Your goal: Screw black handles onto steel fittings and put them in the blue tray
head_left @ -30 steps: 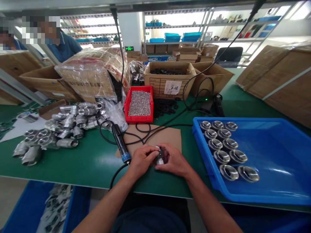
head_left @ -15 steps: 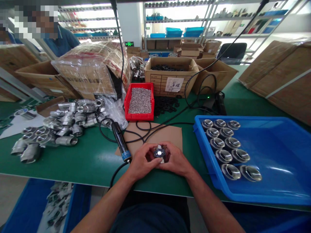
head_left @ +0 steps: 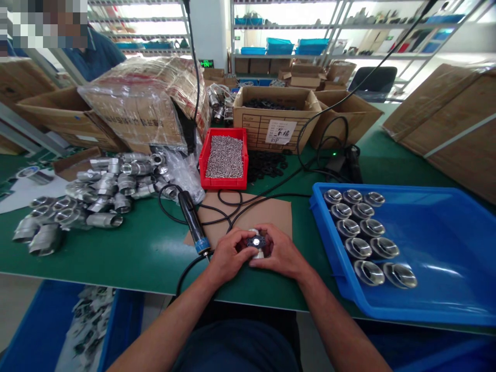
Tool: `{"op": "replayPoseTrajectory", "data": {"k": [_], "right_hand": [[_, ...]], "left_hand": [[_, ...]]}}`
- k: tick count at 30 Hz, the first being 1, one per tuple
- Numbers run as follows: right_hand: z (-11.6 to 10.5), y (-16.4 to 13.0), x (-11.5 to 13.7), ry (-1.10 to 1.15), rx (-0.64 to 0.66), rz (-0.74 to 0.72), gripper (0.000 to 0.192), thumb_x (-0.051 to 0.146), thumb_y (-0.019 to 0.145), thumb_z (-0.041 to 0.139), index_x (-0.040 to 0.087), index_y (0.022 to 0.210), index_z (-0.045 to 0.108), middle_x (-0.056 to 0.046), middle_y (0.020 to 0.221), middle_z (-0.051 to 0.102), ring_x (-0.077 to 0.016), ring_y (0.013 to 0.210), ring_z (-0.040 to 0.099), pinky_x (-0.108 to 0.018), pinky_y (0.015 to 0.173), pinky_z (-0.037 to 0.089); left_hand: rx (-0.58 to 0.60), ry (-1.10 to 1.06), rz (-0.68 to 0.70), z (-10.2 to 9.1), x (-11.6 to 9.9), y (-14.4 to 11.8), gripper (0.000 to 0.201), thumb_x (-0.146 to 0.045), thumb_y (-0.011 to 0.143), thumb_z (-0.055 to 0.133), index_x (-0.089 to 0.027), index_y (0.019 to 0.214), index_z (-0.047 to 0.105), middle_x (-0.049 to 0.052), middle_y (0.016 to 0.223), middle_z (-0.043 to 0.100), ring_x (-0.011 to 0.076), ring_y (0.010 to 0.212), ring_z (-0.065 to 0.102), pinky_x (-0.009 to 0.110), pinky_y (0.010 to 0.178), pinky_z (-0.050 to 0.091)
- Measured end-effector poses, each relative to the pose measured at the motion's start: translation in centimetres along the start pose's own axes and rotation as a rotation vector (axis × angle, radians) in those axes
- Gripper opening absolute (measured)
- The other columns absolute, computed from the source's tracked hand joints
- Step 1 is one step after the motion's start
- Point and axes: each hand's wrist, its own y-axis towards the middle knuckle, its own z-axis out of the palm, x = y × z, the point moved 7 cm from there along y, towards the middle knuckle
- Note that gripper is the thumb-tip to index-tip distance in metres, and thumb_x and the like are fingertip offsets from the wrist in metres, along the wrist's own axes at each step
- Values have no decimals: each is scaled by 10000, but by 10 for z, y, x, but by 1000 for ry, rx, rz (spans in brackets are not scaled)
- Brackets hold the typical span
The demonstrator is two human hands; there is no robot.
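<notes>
We hold a small metal fitting (head_left: 256,243) between our left hand (head_left: 228,257) and right hand (head_left: 281,253), fingers of both closed around it, over cardboard (head_left: 271,214) on the green desk (head_left: 127,253). Its round dark-collared end faces up toward us; its long axis is hidden. Shelving (head_left: 294,31) lines the room behind.
</notes>
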Motion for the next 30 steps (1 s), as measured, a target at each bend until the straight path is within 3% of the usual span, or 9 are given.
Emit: {"op": "replayPoseTrajectory", "data": {"k": [2,4,7,9,14,19,24,30], "right_hand": [[-5,-2,10,-47,42,0,841,409,570,883,214,1296,507,-82,1195,621,-258,1047,621,-396,910,497],[-18,2,26,-106,13,12,840,410,607,864,226,1338,491,-83,1176,630,-242,953,645,-386,858,515],[-47,27,57,-168,-220,-23,557,378,798,732,231,1297,531,-74,1099,644,-178,758,639,-345,759,525],[-57,57,77,-243,-326,-114,332,335,899,616,213,1205,583,-72,1105,642,-180,811,637,-337,798,513],[-33,162,95,-813,-190,-187,275,260,935,535,169,1181,620,-124,1190,649,-281,1164,511,-398,963,389],[-16,228,89,-992,-112,-157,218,193,890,545,113,1006,712,-194,1068,710,-319,1092,551,-457,946,320],[-20,249,85,-1044,-103,-140,234,187,910,511,125,912,737,-188,1005,735,-291,1032,591,-441,917,318],[-34,246,92,-1011,-137,-135,318,228,968,439,128,978,740,-194,1059,706,-287,1052,600,-395,878,390]], "left_hand": [[-4,7,11,0,0,0,306,-219,780,717,-215,1084,686,19,902,621,151,768,580,279,734,484],[3,7,26,0,0,0,307,-236,794,713,-215,1099,683,23,899,619,156,781,581,280,739,481],[13,-1,30,1,0,-1,312,-250,797,721,-221,1106,685,16,870,609,152,763,570,274,724,469],[9,-7,17,1,0,-1,322,-242,785,732,-225,1103,689,11,856,606,148,746,564,269,711,461],[4,-36,12,1,1,-3,332,-234,775,736,-205,1103,690,29,897,619,155,768,579,273,717,460],[-14,-57,22,0,4,-5,347,-218,762,743,-222,1105,694,33,906,618,164,782,575,280,727,458],[-14,-86,12,0,4,-5,350,-196,749,745,-235,1094,703,29,901,614,158,762,572,275,711,455],[-13,-102,3,-2,1,-3,353,-192,748,737,-228,1096,703,35,928,625,164,794,581,280,737,458]]}}
